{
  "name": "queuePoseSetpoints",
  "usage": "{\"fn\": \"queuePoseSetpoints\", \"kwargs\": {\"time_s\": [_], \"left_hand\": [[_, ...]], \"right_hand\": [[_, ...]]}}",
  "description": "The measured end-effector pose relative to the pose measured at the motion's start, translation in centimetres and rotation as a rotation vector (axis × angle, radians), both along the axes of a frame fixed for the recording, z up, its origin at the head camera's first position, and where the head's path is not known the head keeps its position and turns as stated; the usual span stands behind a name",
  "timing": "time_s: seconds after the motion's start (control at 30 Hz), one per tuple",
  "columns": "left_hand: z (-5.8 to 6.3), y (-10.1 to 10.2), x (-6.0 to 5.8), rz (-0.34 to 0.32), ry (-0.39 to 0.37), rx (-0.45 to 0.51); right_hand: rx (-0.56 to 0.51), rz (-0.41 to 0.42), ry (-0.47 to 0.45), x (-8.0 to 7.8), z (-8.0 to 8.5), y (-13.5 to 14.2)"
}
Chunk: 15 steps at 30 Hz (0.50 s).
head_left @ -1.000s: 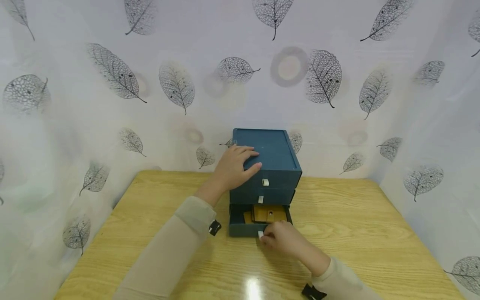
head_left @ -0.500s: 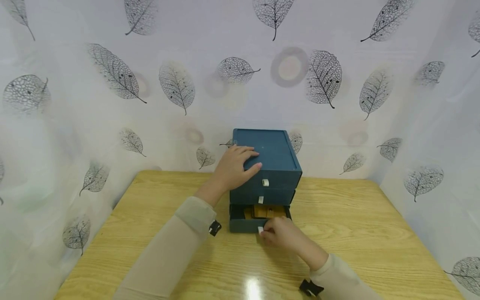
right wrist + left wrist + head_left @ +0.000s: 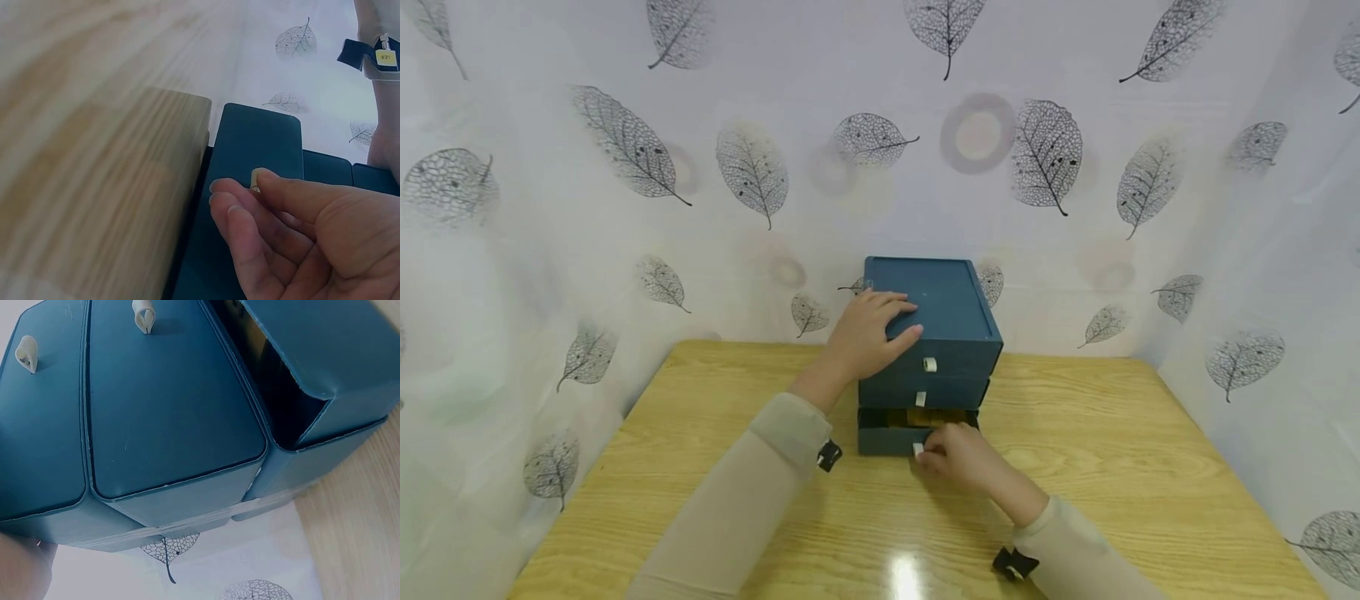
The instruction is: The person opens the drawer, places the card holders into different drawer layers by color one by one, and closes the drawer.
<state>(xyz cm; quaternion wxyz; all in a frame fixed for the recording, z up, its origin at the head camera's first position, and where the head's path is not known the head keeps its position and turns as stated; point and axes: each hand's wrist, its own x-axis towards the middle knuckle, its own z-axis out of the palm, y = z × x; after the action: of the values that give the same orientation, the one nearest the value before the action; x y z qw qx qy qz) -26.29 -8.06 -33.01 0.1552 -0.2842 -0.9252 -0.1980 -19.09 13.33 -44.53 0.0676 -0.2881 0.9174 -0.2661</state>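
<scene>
A dark blue chest of drawers [image 3: 951,296] stands toward the back of the table. My left hand [image 3: 874,333] rests on the left part of its top, fingers spread. The bottom drawer [image 3: 887,442] sticks out partway; the two above it are closed. With thumb and fingertips, my right hand [image 3: 962,460] pinches the small whitish pull tab [image 3: 254,180] on that drawer's front. Inside the drawer lies a yellowish-brown item [image 3: 919,417], mostly hidden by the drawer front and the right hand. In the left wrist view, a dark gap shows behind the drawer front [image 3: 337,350].
The wooden table [image 3: 737,367] extends around the chest on both sides and in front. Behind hangs a pale curtain [image 3: 820,208] printed with dark leaves. Whitish tabs [image 3: 144,315] stick out from the upper drawers. Black clips [image 3: 829,456] are at both sleeve cuffs.
The bottom drawer has slid further into the chest, and less of its contents shows. My right hand has moved in with it, gripping the tab. The left hand has stayed put.
</scene>
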Motion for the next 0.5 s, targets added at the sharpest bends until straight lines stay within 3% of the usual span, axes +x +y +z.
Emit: {"fn": "queuePoseSetpoints", "kwargs": {"time_s": [0.5], "left_hand": [[0.1,-0.1,0.1,-0.002,0.004,0.005]], "right_hand": [[-0.019,-0.044,0.004,-1.5,-0.2,-0.4]]}}
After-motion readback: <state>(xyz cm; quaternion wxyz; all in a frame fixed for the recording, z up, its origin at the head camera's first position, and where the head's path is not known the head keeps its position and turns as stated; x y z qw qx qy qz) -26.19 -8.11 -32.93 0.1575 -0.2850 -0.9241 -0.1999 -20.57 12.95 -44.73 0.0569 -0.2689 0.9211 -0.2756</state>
